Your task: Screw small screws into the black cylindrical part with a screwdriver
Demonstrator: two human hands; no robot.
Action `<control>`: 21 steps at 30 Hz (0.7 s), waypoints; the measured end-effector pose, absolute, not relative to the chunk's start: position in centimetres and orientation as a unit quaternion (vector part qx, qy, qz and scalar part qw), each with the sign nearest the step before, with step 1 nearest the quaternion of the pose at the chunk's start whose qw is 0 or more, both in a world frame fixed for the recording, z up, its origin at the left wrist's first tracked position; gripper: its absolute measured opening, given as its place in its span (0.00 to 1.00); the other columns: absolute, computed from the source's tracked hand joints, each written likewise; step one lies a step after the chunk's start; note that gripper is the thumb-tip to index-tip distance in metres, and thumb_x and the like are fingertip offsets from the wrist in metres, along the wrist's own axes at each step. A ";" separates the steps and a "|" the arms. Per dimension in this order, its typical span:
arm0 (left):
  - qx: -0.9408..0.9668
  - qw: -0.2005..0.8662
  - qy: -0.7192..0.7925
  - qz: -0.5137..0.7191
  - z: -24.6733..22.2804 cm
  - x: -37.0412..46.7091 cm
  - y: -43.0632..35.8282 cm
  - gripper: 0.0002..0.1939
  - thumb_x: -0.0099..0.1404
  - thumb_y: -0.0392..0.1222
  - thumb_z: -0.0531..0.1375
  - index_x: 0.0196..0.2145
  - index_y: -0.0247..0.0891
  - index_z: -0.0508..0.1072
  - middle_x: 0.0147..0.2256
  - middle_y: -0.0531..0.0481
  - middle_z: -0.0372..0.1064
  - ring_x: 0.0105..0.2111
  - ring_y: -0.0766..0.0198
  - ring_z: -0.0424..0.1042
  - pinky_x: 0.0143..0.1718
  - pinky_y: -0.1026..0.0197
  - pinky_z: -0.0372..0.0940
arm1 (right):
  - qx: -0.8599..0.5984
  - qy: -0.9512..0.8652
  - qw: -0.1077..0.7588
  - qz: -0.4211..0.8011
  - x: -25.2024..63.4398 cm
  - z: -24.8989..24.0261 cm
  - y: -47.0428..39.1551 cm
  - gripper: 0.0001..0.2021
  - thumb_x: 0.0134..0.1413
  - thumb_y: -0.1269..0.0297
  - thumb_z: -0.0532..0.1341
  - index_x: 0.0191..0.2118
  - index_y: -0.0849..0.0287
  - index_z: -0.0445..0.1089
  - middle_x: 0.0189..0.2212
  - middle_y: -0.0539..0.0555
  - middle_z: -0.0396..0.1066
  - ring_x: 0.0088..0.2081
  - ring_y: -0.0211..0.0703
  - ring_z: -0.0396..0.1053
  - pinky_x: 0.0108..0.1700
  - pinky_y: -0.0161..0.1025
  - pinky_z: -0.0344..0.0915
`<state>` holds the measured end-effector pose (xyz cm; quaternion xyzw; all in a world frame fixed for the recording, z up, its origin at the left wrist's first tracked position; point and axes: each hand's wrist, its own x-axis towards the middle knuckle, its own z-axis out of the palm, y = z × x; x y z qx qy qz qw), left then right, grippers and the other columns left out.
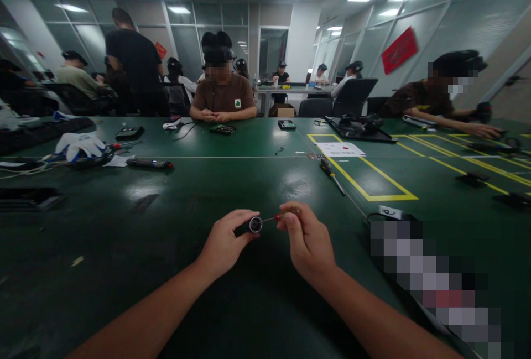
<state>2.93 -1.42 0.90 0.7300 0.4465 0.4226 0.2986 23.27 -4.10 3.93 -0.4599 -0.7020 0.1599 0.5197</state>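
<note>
Between the thumb and fingers of my left hand [226, 242] is a small dark cylindrical part [255, 224] with a pale ring round its end; its exact kind I cannot make out. My right hand [310, 242] grips a small screwdriver [289, 213] by its reddish, see-through handle. The thin shaft points left, and its tip meets the ringed end of the cylinder or lies just in front of it. Both hands are held over the green table [166, 270], close together near the middle.
A yellow-and-black screwdriver [332, 175] lies beyond my right hand, near a white paper sheet [341, 149] and yellow tape lines. White gloves [81, 146] and a dark pen-like tool [149, 164] lie at left. A person [224, 93] sits opposite; another [440, 93] works at right.
</note>
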 end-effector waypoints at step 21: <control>0.717 0.301 0.451 0.438 0.3 2.4 -0.7 0.20 0.62 0.31 0.68 0.51 0.44 0.80 0.51 0.49 0.79 0.53 0.55 0.75 0.60 0.48 0.67 | -0.483 -0.617 0.543 0.302 21.6 5.1 -3.9 0.13 0.69 0.52 0.57 0.43 0.55 0.73 0.26 0.48 0.67 0.27 0.39 0.65 0.32 0.38 0.64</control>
